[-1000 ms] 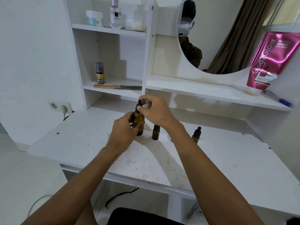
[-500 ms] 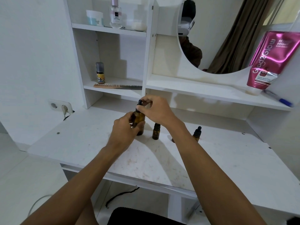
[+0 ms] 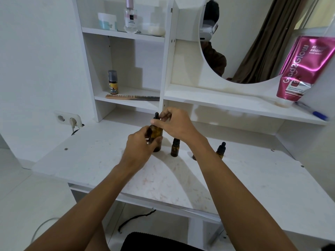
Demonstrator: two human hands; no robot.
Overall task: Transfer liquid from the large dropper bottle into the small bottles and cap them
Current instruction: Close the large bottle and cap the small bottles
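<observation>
The large amber dropper bottle (image 3: 157, 133) stands on the white desk (image 3: 253, 178). My left hand (image 3: 140, 147) grips its body from the near side. My right hand (image 3: 175, 125) pinches the black dropper cap (image 3: 156, 116) at its top. To the right stands a small amber bottle (image 3: 175, 148) with a black cap. Another small bottle with a dropper cap (image 3: 221, 149) stands further right, partly behind my right forearm. A third small bottle behind that forearm shows only as a brown sliver.
Shelves rise behind the desk. A comb (image 3: 132, 97) and a small yellow bottle (image 3: 113, 82) sit on the lower left shelf. A pink tube (image 3: 301, 69) and a blue pen (image 3: 311, 111) rest on the right shelf. A wall socket (image 3: 69, 119) is at the left.
My right hand's fingers have shifted slightly round the dropper cap. The bottles and my left hand stay where they were.
</observation>
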